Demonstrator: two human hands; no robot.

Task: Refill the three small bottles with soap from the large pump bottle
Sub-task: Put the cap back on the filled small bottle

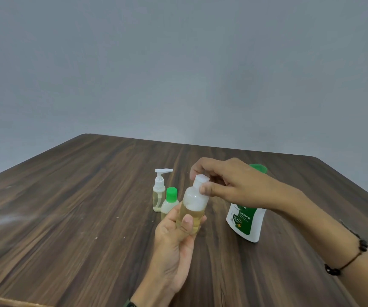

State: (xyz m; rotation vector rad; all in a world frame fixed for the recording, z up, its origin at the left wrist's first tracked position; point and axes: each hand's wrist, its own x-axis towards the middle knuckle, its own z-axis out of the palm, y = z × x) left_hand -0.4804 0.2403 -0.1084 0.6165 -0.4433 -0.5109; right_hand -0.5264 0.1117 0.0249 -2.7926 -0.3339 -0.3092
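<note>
My left hand (pixel 174 244) grips a small clear bottle (pixel 193 207), partly filled with yellowish soap, tilted a little above the table. My right hand (pixel 229 182) pinches that bottle's white cap (pixel 199 181) with thumb and fingers. Behind it stand a small green-capped bottle (pixel 169 201) and a small bottle with a white pump (pixel 159 191), both upright and holding pale liquid. The large white bottle with a green label (pixel 245 220) stands to the right, its green top (pixel 258 168) partly hidden behind my right wrist.
A dark wood-grain table (pixel 79 207) carries everything, with its far edge near a plain grey wall (pixel 178 63). A beaded bracelet (pixel 351 255) circles my right wrist. A few small white specks lie on the tabletop.
</note>
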